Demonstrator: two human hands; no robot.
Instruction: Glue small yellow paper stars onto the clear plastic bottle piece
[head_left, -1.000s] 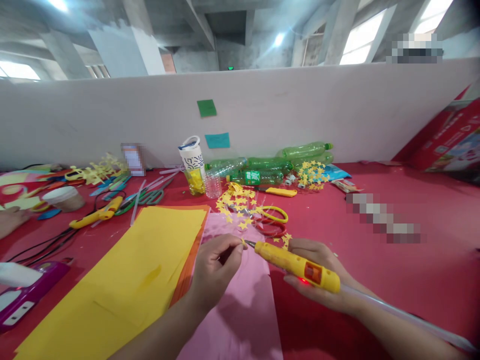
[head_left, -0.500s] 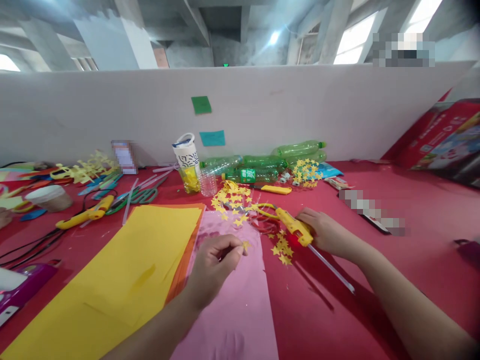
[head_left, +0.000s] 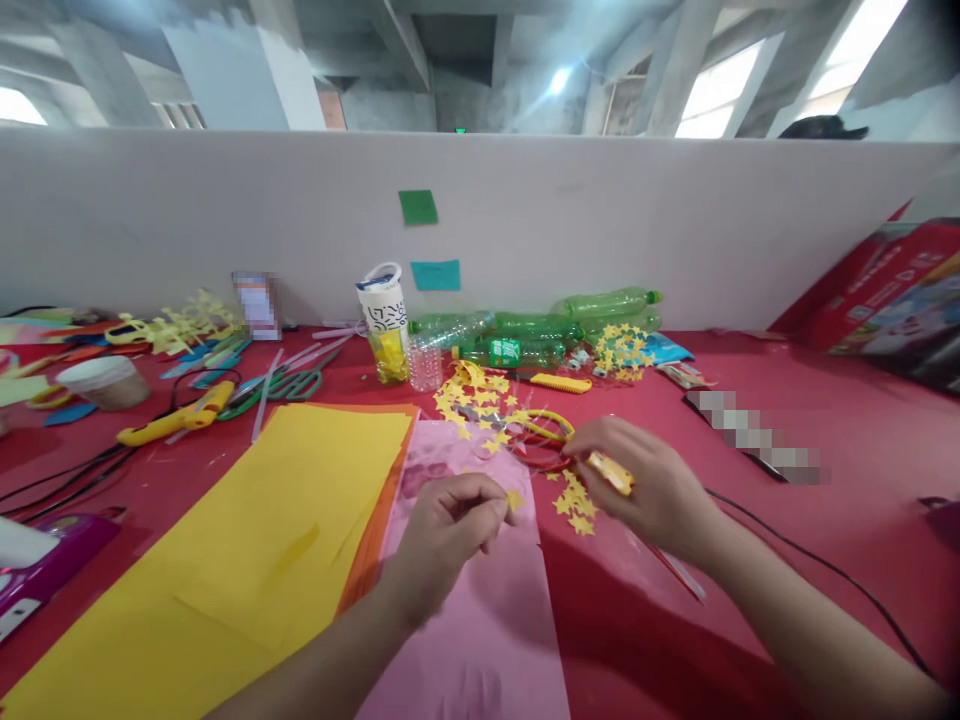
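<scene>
My left hand (head_left: 457, 525) is closed in a pinch on a small yellow paper star (head_left: 514, 500), above a pink sheet (head_left: 487, 620). To the right, my right hand (head_left: 645, 490) is wrapped round a yellow glue gun (head_left: 611, 473), most of it hidden by the fingers. A clear glue stick (head_left: 681, 577) shows below the right wrist. Loose yellow stars (head_left: 576, 503) lie on the red table just below the right fingers. Farther back is a larger heap of stars (head_left: 472, 390), beside scissors with yellow handles (head_left: 551, 420).
Yellow sheets (head_left: 285, 520) over orange ones lie at the left. Green plastic bottles (head_left: 540, 328), a patterned cup (head_left: 384, 310) and a yellow cutter (head_left: 561, 383) stand or lie at the back. Another glue gun (head_left: 176, 415) lies left. A black cord (head_left: 817, 560) runs at right.
My right hand has turned the glue gun, so its nozzle and body are now mostly covered by the hand. My left hand still pinches the star. The view has shifted slightly.
</scene>
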